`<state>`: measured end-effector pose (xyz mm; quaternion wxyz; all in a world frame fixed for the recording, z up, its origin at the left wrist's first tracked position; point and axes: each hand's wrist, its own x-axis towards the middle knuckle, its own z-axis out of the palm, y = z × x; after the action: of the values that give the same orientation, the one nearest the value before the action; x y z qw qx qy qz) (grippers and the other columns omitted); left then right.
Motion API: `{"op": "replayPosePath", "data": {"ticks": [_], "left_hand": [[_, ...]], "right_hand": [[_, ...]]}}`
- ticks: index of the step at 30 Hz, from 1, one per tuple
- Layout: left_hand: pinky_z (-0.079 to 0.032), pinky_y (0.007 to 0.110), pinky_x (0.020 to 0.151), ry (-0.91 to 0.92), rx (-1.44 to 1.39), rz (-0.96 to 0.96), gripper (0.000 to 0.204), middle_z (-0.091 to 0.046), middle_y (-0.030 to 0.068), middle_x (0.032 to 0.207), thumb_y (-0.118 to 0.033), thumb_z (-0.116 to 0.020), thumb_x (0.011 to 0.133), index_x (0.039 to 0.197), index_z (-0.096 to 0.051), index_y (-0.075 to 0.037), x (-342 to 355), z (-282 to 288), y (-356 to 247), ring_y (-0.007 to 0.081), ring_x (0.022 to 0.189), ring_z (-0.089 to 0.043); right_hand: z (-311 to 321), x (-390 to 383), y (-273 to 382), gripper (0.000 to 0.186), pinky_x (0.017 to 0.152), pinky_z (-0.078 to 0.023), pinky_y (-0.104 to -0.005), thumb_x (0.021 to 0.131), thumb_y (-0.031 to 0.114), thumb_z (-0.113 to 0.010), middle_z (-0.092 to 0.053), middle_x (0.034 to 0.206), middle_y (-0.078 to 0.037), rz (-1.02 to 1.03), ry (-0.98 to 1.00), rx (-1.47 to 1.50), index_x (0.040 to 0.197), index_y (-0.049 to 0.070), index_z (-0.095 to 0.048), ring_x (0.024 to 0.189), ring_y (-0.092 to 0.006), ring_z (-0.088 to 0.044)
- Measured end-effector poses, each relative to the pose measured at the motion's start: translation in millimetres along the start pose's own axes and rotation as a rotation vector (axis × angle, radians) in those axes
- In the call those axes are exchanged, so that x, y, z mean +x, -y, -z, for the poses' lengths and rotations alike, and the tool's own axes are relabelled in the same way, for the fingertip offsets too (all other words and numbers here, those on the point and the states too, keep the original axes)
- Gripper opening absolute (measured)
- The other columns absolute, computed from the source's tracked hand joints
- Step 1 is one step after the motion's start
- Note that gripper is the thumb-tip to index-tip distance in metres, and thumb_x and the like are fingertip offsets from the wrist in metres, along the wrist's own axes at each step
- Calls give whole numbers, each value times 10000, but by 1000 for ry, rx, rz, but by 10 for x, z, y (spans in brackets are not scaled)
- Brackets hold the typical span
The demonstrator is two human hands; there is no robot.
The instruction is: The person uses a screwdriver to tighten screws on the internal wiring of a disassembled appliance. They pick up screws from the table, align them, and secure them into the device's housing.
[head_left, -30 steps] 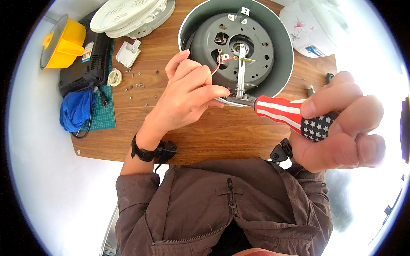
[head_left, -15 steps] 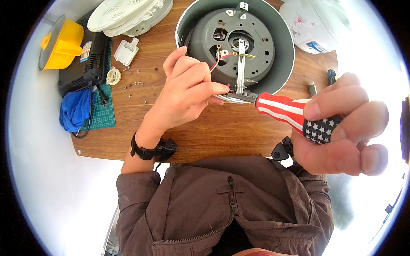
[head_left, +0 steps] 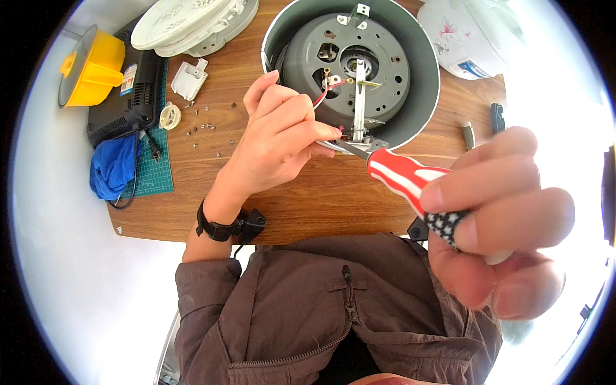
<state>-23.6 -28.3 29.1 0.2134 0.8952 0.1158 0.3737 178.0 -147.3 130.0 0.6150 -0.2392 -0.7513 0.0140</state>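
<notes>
**Opened cooker base under screwdriver, wooden worktop**

Worktop [head_left: 308, 199]: brown wood, white floor around it. Cooker base [head_left: 351, 64]: round, grey inside, upturned at the far edge, red wire showing. White lid [head_left: 192, 22], black box [head_left: 128, 96], yellow funnel [head_left: 90, 67], blue cloth [head_left: 114, 165] and loose screws [head_left: 205, 128] lie far left. Screwdriver [head_left: 410, 186]: red-and-white striped handle, tip at the base's near rim. Right hand [head_left: 500, 224]: grip closed around the handle, raised close to the camera. Left hand [head_left: 282, 138]: fingers curled, pinching at the rim beside the tip; dark wristband.
</notes>
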Motion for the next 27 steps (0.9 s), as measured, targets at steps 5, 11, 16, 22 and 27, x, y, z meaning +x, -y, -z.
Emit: {"op": "replayPosePath", "data": {"ticks": [5, 11, 16, 22, 27], "left_hand": [[-274, 450, 1139, -28, -8, -3, 298, -550, -38, 897, -161, -877, 647, 920, -764, -196, -5, -2, -8, 185, 938, -548], [-268, 448, 1145, -17, 6, 1, 277, -545, -35, 891, -177, -866, 674, 932, -771, -204, 18, -24, -6, 187, 941, -543], [-260, 442, 1153, 36, -40, 83, 325, -511, -37, 856, -33, -815, 637, 902, -777, -218, -63, -56, 9, 183, 921, -534], [-248, 459, 1154, -6, -101, 188, 324, -500, -39, 848, -30, -804, 620, 882, -766, -215, -75, -114, -45, 189, 931, -528], [-255, 465, 1132, 51, -104, 277, 278, -515, -40, 842, -111, -841, 671, 916, -752, -210, -69, -121, -46, 206, 932, -532]], "right_hand": [[64, 303, -62, 786, 587, -537, -242, 786, 414, -893, -580, 1088, -230, -153, 210, -213, 1355, 48, -494, 757, -283, -655], [144, 328, -175, 768, 694, -581, -301, 825, 136, -854, -602, 1151, -367, -262, 375, 21, 1442, 21, -411, 890, -320, -717], [212, 310, -294, 725, 844, -592, -420, 929, 161, -731, -578, 1217, -389, -152, 412, 42, 1521, 30, -334, 1057, -377, -683], [126, 170, -354, 693, 837, -593, -445, 1002, 243, -626, -616, 1166, -349, -128, 268, 227, 1583, 60, -296, 1010, -363, -696], [97, 183, -384, 814, 819, -582, -443, 970, 343, -713, -613, 1147, -324, -78, 226, 191, 1583, 36, -274, 946, -340, -694]]}}
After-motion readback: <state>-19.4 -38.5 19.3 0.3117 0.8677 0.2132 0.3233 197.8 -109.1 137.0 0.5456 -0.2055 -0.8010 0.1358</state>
